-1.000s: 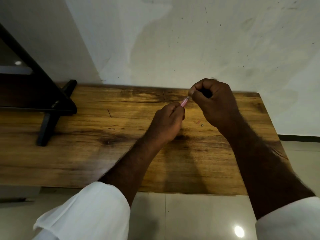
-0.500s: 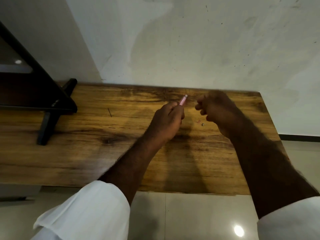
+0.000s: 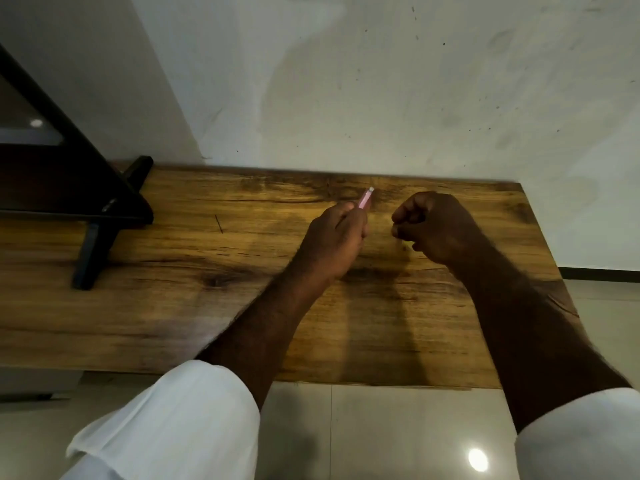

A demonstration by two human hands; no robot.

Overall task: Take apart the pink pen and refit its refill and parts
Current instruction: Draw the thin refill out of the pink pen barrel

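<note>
My left hand [image 3: 337, 237] is closed around the pink pen [image 3: 365, 199]. Only the pen's upper end shows, pink with a pale tip, pointing up and to the right over the wooden table [image 3: 173, 306]. My right hand [image 3: 438, 226] hovers low over the table just right of the pen and apart from it. Its fingers are curled into a loose fist with the fingertips facing the left hand. Whether they pinch a small part is hidden. The small pen parts seen earlier on the wood are covered by this hand.
A black stand with angled legs [image 3: 104, 216] sits on the table's left end. A thin dark mark [image 3: 219, 223] lies on the wood left of my hands. The wall runs right behind the table. Tiled floor [image 3: 381, 431] shows below the near edge.
My right hand left the pen's tip and dropped down and right toward the table. The left hand kept the pen and tilted it slightly upward.
</note>
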